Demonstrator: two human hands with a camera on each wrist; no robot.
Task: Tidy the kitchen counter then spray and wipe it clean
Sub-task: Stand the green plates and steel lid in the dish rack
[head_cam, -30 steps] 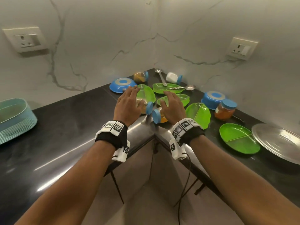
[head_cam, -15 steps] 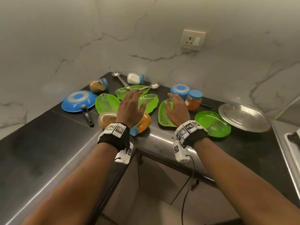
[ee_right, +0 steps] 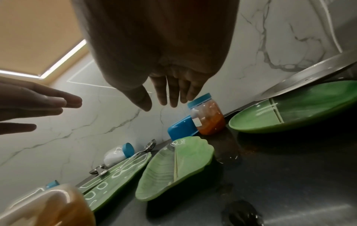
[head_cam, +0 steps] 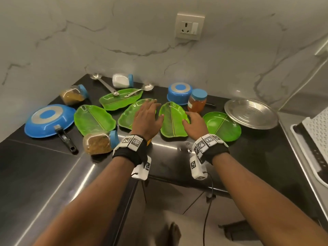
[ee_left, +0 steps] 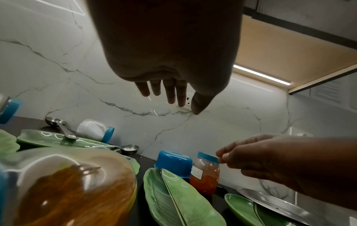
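Several green leaf-shaped plates lie on the black counter [head_cam: 257, 157]. My left hand [head_cam: 152, 112] hovers open, fingers straight, over one leaf plate [head_cam: 126, 119]. My right hand [head_cam: 191, 119] is open at the right edge of another leaf plate [head_cam: 171, 121]; contact cannot be told. In the wrist views the left hand [ee_left: 170, 94] and right hand [ee_right: 168, 97] hold nothing. An upright jar of orange paste [head_cam: 197, 102] and an upturned blue bowl [head_cam: 179, 94] stand just beyond the right hand.
An upturned blue pan [head_cam: 48, 119] lies at the left. A brown spice jar [head_cam: 99, 142] lies on its side by my left wrist. Two more jars and two ladles sit near the back wall. A round green plate [head_cam: 221, 126], a steel plate [head_cam: 251, 113] and a dish rack [head_cam: 312, 139] are to the right.
My view has swung right along the counter. Both hands have left the two lying jars and moved right and forward over the leaf plates.
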